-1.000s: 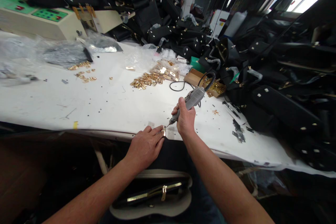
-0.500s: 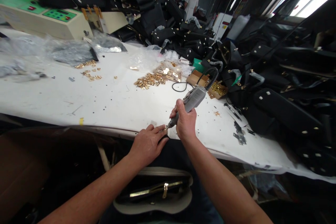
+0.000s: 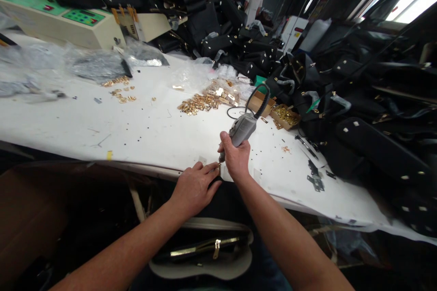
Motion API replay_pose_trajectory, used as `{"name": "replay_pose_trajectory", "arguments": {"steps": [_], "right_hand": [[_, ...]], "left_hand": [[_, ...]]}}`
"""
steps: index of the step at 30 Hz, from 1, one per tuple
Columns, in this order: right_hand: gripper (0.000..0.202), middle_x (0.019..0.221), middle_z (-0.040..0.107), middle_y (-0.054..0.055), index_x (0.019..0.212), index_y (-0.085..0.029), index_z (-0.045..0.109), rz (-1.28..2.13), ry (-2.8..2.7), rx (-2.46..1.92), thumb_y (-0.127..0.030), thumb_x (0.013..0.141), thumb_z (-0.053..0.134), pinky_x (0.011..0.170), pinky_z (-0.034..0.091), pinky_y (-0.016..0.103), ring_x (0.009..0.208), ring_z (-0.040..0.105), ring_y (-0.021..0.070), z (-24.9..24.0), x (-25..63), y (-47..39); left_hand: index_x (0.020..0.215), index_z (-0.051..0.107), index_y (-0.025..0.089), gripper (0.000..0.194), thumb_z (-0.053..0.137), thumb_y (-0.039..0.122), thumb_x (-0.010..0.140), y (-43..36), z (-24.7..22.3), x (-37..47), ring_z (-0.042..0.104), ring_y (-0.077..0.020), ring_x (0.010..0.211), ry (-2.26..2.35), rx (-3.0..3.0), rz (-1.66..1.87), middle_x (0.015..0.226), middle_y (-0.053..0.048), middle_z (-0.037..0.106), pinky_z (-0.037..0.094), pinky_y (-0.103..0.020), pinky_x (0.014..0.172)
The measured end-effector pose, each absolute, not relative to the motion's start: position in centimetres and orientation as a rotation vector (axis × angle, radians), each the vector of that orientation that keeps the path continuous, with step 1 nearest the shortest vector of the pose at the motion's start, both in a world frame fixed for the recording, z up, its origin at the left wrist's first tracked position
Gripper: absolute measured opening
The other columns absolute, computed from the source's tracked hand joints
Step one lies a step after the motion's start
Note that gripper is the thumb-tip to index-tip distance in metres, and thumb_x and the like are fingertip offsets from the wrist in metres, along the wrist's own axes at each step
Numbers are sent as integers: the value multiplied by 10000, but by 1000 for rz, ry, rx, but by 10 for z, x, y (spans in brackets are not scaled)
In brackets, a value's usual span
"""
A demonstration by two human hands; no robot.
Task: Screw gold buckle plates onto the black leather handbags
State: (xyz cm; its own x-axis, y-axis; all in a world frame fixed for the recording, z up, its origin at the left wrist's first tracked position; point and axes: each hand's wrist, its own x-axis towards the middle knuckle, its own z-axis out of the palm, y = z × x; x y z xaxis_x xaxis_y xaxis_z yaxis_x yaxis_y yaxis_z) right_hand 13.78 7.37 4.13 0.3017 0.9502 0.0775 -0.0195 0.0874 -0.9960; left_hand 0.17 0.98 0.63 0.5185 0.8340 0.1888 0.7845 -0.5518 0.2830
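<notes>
Well, the left hand (image 3: 195,187), grip unclear, half-hides a fitting (image 3: 220,169) at the surface's near edge (image 3: 160,164); right hand (image 3: 236,158) clasps grey tool (image 3: 243,128).

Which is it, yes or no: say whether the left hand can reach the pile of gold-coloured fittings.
Probably yes, though the left hand touches a small metal fitting: flat tabletop leads to the pile of gold-coloured fittings, with the right hand to one side.

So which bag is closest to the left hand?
The open, pale-edged bag with the gold zip, just below the left hand; the other bags lie heaped farther off.
</notes>
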Motion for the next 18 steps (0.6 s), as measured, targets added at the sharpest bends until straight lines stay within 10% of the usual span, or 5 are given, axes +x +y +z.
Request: {"name": "replay_pose_trajectory", "arguments": {"steps": [18], "right_hand": [[457,518,581,-12,672,-171,601,977,-964,-1221,-596,805,703,404,423,251,394,496,113,47,143,64]], "left_hand": [[1171,701,265,287,500,385,1006,14,4,2,612,-236,1029,1382,2514,544,1314,0,671,534,-424,923]]}}
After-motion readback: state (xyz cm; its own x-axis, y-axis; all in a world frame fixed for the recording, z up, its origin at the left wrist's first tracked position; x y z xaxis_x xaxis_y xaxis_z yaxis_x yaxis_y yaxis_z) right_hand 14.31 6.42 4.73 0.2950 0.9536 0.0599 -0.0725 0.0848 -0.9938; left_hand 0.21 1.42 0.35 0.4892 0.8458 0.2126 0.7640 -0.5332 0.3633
